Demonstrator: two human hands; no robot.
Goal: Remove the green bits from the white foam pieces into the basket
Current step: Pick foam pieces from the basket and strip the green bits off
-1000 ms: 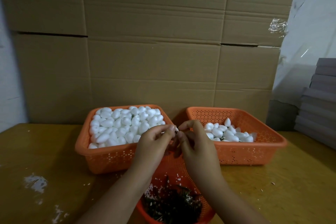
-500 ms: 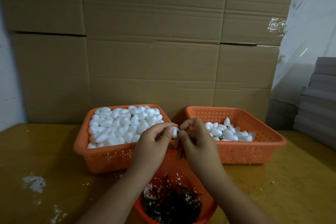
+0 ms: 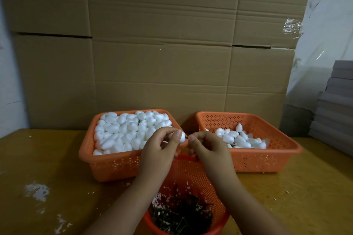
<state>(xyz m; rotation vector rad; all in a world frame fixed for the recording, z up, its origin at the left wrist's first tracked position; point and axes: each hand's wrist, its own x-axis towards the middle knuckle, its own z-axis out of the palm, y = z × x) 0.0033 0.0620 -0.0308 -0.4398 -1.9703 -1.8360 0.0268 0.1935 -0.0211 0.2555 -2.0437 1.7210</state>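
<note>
Two bare hands meet in the middle of the head view, above a round orange mesh basket (image 3: 188,170) that sits at the near edge of the yellowish wooden desk (image 3: 47,158). The left hand (image 3: 160,150) has its grip clamped on a small white egg-shaped foam piece (image 3: 183,137), pinched between thumb and fingertips. The right hand (image 3: 208,149) has its grip closed too, fingers curled in and pinching a thin dark green bit (image 3: 186,137) poking out of the foam's tip, though it's too small to make out much. The round basket holds a heap of dark green bits (image 3: 181,217) mixed with white crumbs.

Behind the hands on the left is a rectangular orange perforated plastic basket (image 3: 107,166) piled full of white foam pieces (image 3: 124,131). On the right, a matching orange rectangular basket (image 3: 267,160) has only a small cluster of foam pieces (image 3: 238,139). Brown cardboard sheets (image 3: 162,44) stand along the back, and a stack of grey boards (image 3: 336,101) sits at the far right.
</note>
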